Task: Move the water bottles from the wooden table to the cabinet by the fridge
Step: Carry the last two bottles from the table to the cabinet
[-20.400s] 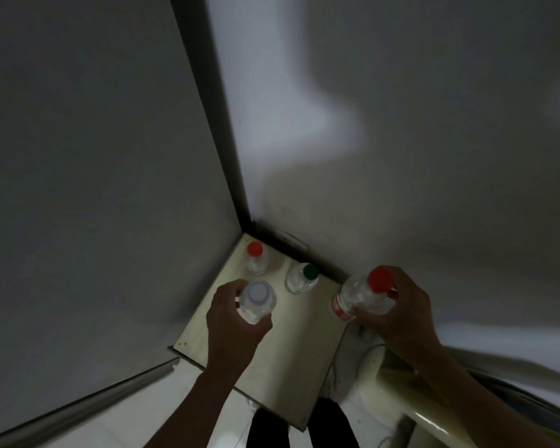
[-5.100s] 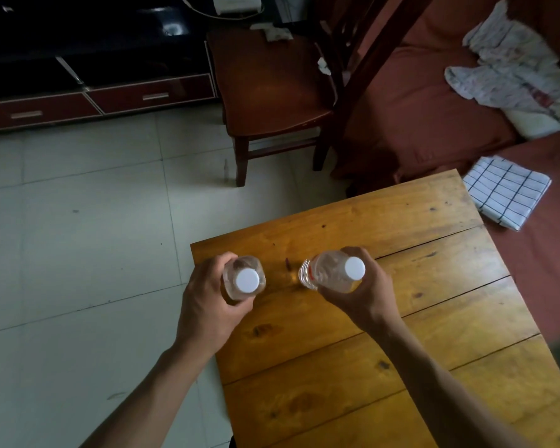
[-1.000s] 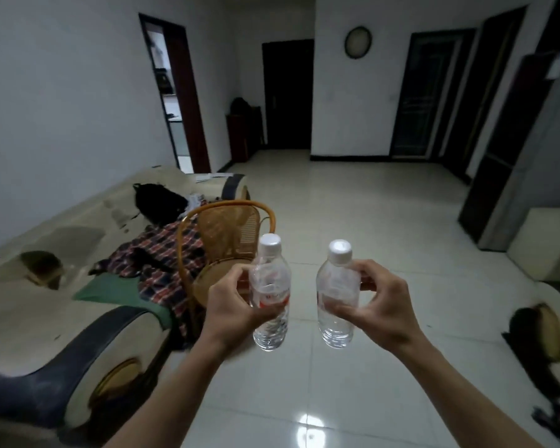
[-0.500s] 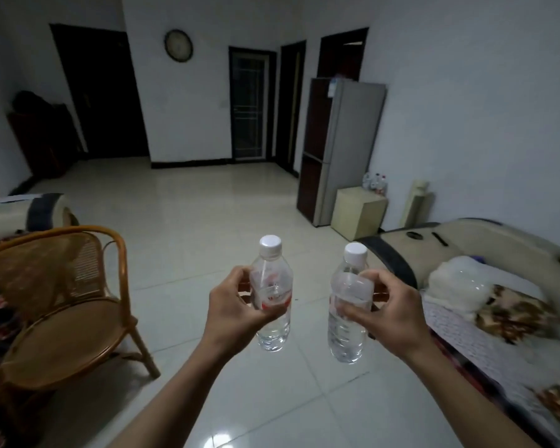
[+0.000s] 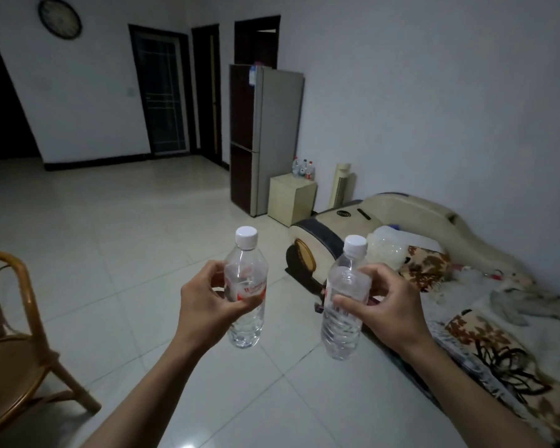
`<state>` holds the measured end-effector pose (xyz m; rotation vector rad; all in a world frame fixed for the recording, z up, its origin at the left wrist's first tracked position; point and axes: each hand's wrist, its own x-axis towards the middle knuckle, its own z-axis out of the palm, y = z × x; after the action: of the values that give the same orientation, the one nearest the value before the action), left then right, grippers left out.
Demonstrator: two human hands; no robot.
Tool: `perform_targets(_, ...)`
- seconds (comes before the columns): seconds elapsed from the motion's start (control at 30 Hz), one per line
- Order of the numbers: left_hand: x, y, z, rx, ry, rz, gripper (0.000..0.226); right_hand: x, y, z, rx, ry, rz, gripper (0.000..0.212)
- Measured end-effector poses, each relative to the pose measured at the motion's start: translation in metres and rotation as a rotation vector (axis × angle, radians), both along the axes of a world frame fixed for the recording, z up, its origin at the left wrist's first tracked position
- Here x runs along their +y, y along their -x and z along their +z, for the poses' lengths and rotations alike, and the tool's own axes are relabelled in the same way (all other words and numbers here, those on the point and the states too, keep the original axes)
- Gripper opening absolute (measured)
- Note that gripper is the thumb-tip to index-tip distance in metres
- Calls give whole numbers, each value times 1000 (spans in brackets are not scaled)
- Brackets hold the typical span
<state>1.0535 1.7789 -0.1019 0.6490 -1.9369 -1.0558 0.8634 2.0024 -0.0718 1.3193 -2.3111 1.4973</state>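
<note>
A rattan chair (image 5: 10,344) stands near left on the pale tiled floor (image 5: 117,240), a round clock (image 5: 60,17) hangs far left on the wall, and a blanket-strewn sofa (image 5: 466,286) lines the right wall.

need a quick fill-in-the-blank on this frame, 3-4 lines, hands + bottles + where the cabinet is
1. Each hand holds one clear bottle with a ____ cap: left hand, right hand.
2. Both bottles, the left bottle and the right bottle, are held ____, caps on top.
3. The small cabinet stands right beside the tall ____.
4. On top of the cabinet there already stand several ____.

Missing words: white; upright; fridge; bottles
</note>
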Motion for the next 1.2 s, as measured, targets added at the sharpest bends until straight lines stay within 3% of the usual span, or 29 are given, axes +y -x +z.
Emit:
perform_targets(0.37,-2,58,14,-34,30,17,52,-4,68,3,-6,60,-41,53)
perform_targets(0.73,-23,115,33,-65,90,94,47,-51,149,-8,-45,57,78,52)
perform_targets(1.2,-163,174,8,6,20,56,50,-188,193,-3,-44,-43,97,52)
